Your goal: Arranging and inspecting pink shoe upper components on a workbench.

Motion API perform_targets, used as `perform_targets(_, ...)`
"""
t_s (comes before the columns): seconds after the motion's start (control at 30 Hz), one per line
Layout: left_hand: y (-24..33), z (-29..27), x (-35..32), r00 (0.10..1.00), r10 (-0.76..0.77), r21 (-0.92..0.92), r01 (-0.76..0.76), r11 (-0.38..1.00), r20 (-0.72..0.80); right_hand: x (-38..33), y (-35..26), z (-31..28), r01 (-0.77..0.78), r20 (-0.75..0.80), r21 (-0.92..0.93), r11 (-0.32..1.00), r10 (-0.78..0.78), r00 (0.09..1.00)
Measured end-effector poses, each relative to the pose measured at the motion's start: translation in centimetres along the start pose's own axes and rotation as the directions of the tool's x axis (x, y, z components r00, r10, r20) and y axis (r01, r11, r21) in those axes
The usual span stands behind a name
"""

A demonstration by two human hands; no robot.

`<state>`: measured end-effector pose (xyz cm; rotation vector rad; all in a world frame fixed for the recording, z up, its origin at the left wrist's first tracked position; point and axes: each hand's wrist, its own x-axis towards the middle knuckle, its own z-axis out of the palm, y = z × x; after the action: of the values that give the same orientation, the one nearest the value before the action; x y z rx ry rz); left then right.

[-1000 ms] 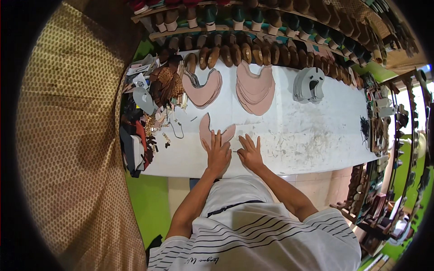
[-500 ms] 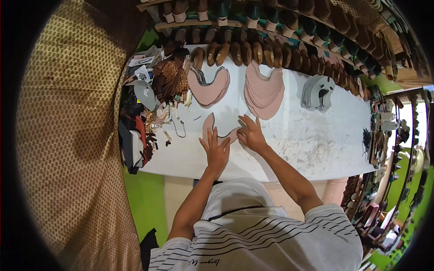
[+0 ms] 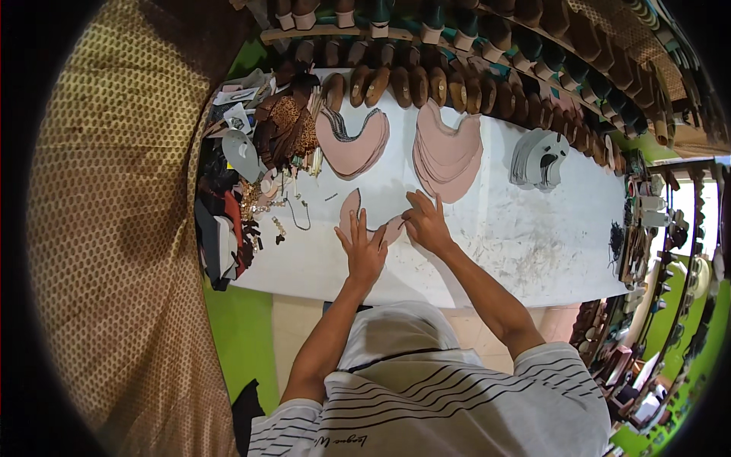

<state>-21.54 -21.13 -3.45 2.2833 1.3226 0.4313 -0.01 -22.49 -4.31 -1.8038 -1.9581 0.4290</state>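
1. The pink leather piece (image 3: pixel 352 215) lies flat on the white table (image 3: pixel 533 244), near its front edge.
2. The left hand (image 3: pixel 364 251), fingers spread, presses flat on its lower part.
3. The right hand (image 3: pixel 426 225), fingers apart, rests on its right tip.

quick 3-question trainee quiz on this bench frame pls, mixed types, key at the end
1. True or false: both hands lie flat on the pink U-shaped leather piece on the white table.
2. What lies on the table right of the two pink stacks? A) grey cut pieces B) a hammer C) a glue pot
3. Which hand is nearer the larger pink stack?

Key
1. True: left hand and right hand both press it, fingers spread.
2. A: the grey stack.
3. The right hand.
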Motion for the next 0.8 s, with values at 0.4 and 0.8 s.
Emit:
perform_targets(0.4,0.2,0.5,-0.2,0.999,0.038,0.06,-0.038,0.997,-0.01,0.9,-0.7,0.0,0.036,0.055,-0.022,0.999,-0.035,0.998)
perform_targets(0.8,0.6,0.9,-0.2,0.999,0.021,0.078,-0.019,0.997,-0.033,-0.1,0.1,-0.2,0.113,0.092,-0.019,0.993,-0.111,0.99)
